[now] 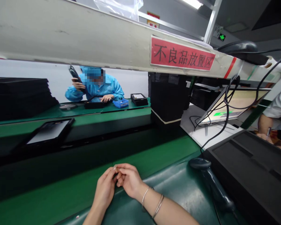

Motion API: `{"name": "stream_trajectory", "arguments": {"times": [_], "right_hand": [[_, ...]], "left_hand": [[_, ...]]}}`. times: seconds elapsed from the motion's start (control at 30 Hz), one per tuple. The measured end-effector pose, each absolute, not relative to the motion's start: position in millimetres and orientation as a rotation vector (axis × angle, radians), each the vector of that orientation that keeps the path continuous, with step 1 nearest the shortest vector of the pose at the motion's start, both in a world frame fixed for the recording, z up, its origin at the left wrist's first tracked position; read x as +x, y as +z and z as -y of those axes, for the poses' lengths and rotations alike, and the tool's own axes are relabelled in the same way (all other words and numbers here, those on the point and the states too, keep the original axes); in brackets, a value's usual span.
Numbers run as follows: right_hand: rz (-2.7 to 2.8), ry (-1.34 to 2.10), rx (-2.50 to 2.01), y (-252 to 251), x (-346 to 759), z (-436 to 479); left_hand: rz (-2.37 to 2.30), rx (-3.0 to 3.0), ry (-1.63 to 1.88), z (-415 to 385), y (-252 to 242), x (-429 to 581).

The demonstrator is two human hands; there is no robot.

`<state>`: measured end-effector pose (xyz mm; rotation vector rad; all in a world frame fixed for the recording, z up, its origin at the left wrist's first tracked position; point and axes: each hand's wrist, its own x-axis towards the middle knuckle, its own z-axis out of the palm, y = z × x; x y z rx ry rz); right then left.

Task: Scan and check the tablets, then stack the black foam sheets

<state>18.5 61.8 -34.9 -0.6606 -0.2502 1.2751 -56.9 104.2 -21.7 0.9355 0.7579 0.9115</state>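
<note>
My left hand [105, 185] and my right hand [129, 179] meet at the fingertips over the near edge of the green bench [154, 159]. Both have their fingers curled and pinched together. Whatever lies between the fingertips, if anything, is too small or hidden to make out. Two thin bracelets circle my right wrist. To the right of my hands, a black handheld barcode scanner [214, 184] lies on the dark green mat [170, 193], apart from them.
Dark trays [255, 168] stand at the right, beside a tilted screen [236, 104] with hanging cables. A black stack [167, 97] rises at centre. A framed panel [49, 131] lies at left. Across the bench, a co-worker [97, 86] raises a scanner. A shelf beam [84, 37] crosses above.
</note>
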Motion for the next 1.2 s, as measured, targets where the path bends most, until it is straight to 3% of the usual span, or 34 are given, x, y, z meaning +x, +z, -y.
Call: {"name": "stream_trajectory", "arguments": {"times": [1.2], "right_hand": [[0.247, 1.191, -0.688, -40.0, 17.0, -62.3]], "left_hand": [[-0.837, 1.249, 0.952, -108.5, -41.2, -55.1]]}}
